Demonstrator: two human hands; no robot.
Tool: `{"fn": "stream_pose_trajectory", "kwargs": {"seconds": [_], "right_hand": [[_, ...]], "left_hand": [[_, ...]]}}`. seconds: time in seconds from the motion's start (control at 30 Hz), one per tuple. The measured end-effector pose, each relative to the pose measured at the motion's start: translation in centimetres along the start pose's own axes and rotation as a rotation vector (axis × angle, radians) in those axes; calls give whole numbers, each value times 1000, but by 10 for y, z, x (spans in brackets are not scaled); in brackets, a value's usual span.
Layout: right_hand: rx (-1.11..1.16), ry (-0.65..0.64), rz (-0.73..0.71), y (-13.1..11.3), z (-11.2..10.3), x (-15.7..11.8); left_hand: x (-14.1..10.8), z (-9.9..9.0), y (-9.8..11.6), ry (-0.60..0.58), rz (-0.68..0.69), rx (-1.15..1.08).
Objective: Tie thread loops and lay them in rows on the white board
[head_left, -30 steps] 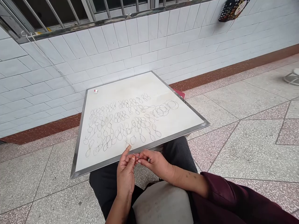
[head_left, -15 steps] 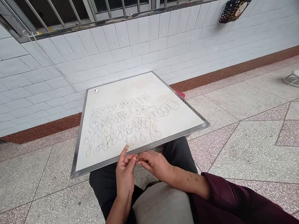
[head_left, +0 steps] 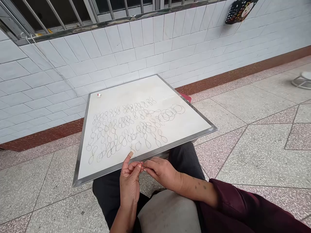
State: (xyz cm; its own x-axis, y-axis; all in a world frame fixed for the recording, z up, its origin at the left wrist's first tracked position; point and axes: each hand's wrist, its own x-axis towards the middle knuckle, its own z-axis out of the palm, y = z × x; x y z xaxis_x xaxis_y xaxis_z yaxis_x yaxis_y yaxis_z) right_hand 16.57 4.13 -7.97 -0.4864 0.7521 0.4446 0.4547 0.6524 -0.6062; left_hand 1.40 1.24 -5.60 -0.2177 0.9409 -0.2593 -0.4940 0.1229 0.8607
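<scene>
Rows of thin dark wire-like loops (head_left: pixel 125 121), many twisted into figure eights, lie on a white board (head_left: pixel 121 94) with a metal rim. My left hand (head_left: pixel 130 181) is at the near rim, its thumb pinched against a finger and its taped index finger stretched toward the loops. Just to its right, my right hand (head_left: pixel 163 171) has thumb and fingers pressed together. The fingertips of both hands nearly meet over a thin, reddish piece too small to make out.
A small white and red object (head_left: pixel 99 95) sits at the board's far left corner. Behind is a white tiled wall (head_left: pixel 136 58) with a barred window and a dark hanging basket (head_left: pixel 240 12). A round stool (head_left: pixel 302 81) stands at far right.
The view has shifted slightly. Both hands keep nearly the same pose, with the right fingers a little closer to the left fingertips.
</scene>
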Motion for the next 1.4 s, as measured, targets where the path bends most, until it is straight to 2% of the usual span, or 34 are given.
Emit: {"fn": "stream_pose_trajectory", "kwargs": {"seconds": [0.13,0.3,0.4,0.6,0.93,1.2,1.4], "right_hand": [[60,-30,-5,1,-2,-1],[329,10,275,-3,-10,7],[401,16,354,-6,-12,12],[397,15,323,-7,-14,14],[387,1,325,-6,-14,13],[373,-9,336,-5,-14,15],[370,-12,331,-5,-14,16]], "left_hand": [[-1,0,2,1,-7,7],[-6,5,4,-22,16,127],[-10,9,3,-47,37,224],[-13,12,0,-43,49,266],[-12,8,-1,-68,-17,247],[-10,9,-1,-55,-129,181],[-11,10,0,-30,-148,138]]}}
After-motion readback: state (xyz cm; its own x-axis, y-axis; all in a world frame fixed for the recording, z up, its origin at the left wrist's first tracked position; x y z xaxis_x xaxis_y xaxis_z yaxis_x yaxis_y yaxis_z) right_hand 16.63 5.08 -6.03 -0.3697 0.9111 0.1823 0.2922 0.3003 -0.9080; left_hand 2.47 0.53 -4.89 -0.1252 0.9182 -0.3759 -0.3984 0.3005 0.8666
